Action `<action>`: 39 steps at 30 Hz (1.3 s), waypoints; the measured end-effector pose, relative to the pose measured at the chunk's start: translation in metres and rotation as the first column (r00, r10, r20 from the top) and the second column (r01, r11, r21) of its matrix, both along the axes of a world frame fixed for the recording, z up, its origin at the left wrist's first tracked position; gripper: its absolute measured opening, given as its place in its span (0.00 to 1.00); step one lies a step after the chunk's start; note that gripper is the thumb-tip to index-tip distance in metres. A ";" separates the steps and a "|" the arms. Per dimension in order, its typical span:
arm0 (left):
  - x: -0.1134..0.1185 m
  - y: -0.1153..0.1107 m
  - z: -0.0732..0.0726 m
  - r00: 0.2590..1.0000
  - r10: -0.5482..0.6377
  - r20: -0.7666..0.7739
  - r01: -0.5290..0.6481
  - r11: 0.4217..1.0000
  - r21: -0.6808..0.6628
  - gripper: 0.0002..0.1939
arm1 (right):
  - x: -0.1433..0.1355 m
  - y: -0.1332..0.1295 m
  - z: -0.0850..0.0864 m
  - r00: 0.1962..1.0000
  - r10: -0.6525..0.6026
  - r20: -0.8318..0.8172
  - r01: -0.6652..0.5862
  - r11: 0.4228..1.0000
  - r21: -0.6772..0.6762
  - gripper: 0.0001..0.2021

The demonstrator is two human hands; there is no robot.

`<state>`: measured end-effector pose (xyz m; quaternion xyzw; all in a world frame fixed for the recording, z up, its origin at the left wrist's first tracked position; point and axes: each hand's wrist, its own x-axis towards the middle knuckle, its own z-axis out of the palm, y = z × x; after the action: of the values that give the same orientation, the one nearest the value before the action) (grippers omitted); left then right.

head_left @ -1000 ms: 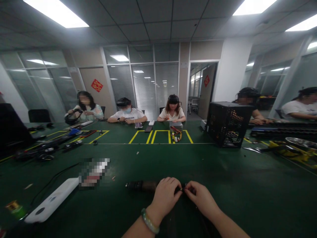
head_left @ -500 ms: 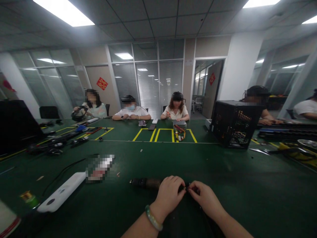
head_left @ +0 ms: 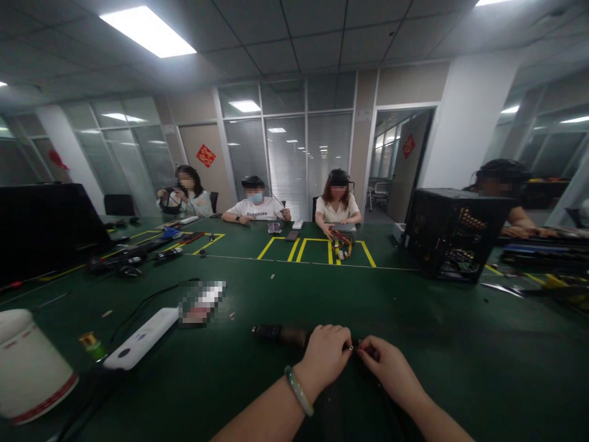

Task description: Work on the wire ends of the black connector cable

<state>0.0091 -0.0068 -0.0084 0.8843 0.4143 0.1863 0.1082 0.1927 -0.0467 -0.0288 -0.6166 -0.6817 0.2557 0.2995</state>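
My left hand [head_left: 326, 356], with a jade-coloured bangle on its wrist, is closed over the right end of a dark cylindrical tool [head_left: 289, 335] lying on the green table. A tiny gold-coloured part [head_left: 351, 348] shows at its fingertips. Just to the right, my right hand [head_left: 385, 363] has its thumb and forefinger pinched close to that small part. What the right fingertips hold is too small and dark to make out. Dark material, blurred, lies below and between the wrists.
On the left are a white power strip [head_left: 142, 337], a green bottle with a gold cap [head_left: 92, 347] and a white paper cup [head_left: 32, 368]. A black computer case [head_left: 455, 233] stands at right. People sit across the green table [head_left: 322, 294], near wires and parts.
The view has turned left, so everything sits further right and more of the cup shows. Both my hands keep nearly the same pose. Two people opposite have moved their hands.
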 end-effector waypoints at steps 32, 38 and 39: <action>-0.006 -0.008 0.001 0.996 -0.060 0.064 0.055 0.996 0.075 0.07 | 0.001 -0.002 0.003 0.997 0.017 -0.069 -0.020 0.998 -0.051 0.09; -0.006 -0.008 0.000 0.997 -0.069 0.043 0.065 0.995 0.082 0.04 | 0.003 -0.001 0.001 0.998 0.018 -0.057 -0.022 0.998 -0.062 0.10; -0.007 -0.009 0.000 0.996 -0.076 0.045 0.072 0.994 0.085 0.05 | 0.004 -0.001 0.000 0.998 0.022 -0.058 -0.025 0.998 -0.058 0.10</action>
<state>0.0023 -0.0154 -0.0082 0.8980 0.3705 0.2204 0.0882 0.1963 -0.0477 -0.0290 -0.6096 -0.6722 0.2966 0.2975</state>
